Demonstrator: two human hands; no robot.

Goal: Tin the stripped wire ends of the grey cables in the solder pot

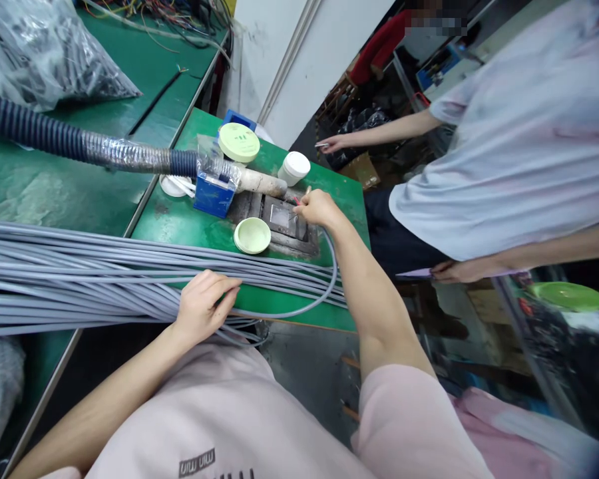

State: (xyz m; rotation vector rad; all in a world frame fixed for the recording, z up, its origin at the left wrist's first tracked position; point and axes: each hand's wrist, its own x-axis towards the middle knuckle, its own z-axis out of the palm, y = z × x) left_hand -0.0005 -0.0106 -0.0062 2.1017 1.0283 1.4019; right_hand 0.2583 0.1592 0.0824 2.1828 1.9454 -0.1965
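From nine o'clock the dark hose [34, 123] crosses the tabletop [174, 216] toward three. On its six o'clock side lies the bundle [104, 274] of grey cables, its long axis running nine to three. Our left hand [204, 306] rests on the bundle, fingers bent toward the thumb; we cannot tell whether it is clamped on any of them. At its one o'clock we have the lid [239, 142] and, nearer, the open bowl [253, 236].

Next comes the block [285, 229] with its pale square, at about nine o'clock from our right hand, the nearer of our two, and just beside it. The tub [294, 169] stands at that hand's eleven. Our right hand [317, 207] is clamped on the end of one cable [335, 266], whose red tip [297, 200] points to about ten. Behind the hand, the cable drops toward five, then curves round to nine, toward our left hand. At three, a co-worker's hand [452, 271] holds something lilac.
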